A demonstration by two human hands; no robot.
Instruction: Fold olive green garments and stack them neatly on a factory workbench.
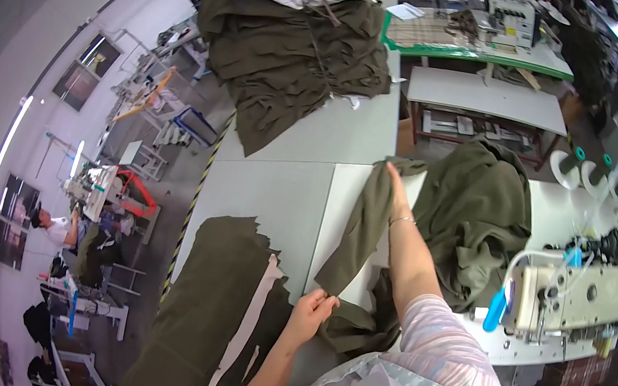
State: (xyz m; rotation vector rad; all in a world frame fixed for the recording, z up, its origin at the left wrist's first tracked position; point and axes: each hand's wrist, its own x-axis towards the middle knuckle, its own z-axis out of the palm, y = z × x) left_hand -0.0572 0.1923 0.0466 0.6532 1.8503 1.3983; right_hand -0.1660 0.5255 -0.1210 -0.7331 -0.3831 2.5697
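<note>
A long strip of dark olive cloth (356, 238) runs slantwise over the white tabletop in front of me. My left hand (312, 314) is closed, pinching the strip's near end between thumb and fingers. Toward the far end, my right hand (400, 195) lies along the cloth edge with its fingers stretched out, seen side-on. Just right of that arm is a large crumpled heap of the same olive cloth (476, 213). More folded olive cloth (360, 328) lies beneath my right forearm, partly hidden by my sleeve.
Flat olive cut panels (211, 316) with a pale strip (244, 329) lie at left. A big olive pile (292, 51) topped with white cloth covers the far table. At right stands a sewing machine (578, 295) with thread cones (600, 170). Another person (62, 229) sits far left.
</note>
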